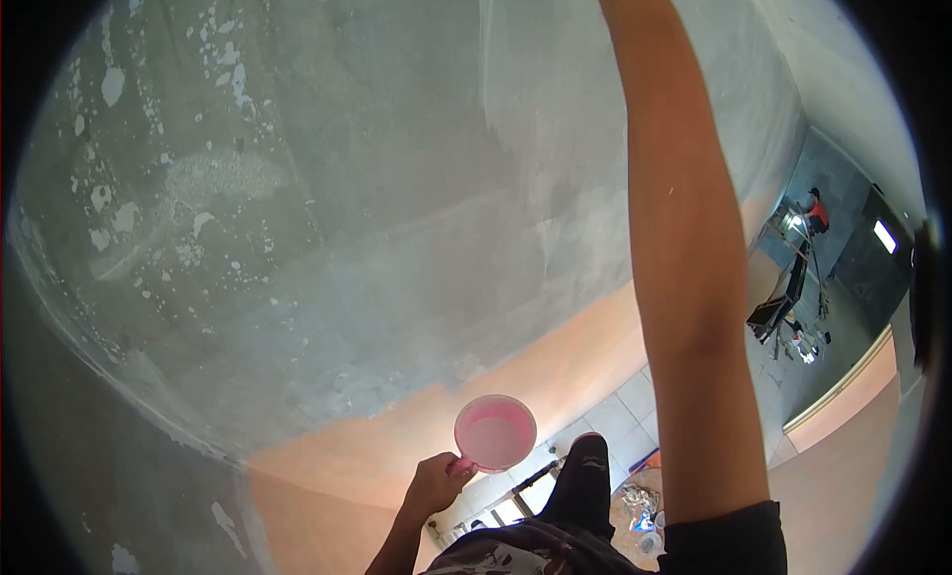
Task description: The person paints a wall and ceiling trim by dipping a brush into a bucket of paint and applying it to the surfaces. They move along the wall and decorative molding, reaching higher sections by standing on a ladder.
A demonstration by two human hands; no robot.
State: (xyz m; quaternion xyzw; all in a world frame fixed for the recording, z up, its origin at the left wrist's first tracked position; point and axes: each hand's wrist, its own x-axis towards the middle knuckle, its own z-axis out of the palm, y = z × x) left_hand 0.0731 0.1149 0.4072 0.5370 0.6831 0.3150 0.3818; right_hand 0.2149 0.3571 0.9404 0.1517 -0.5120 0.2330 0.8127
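My left hand (434, 484) is wrapped round the short handle of a pink dipper (495, 404), held low in front of my body. Pale pinkish-white material covers the dipper's inside. My right arm (689, 248) stretches up past the top edge of the head view, so its hand is out of sight. Before me is a grey wall (397, 198) with white splashes and patches at its left and a peach-coloured band (555, 352) along its lower part.
A ladder (516, 503) stands below me, by my dark-clad leg (577, 491). Tools and containers (643, 511) lie on the tiled floor (617, 413). Far off at right, a person in red (816, 214) is near a dark frame-like object (781, 299) and clutter.
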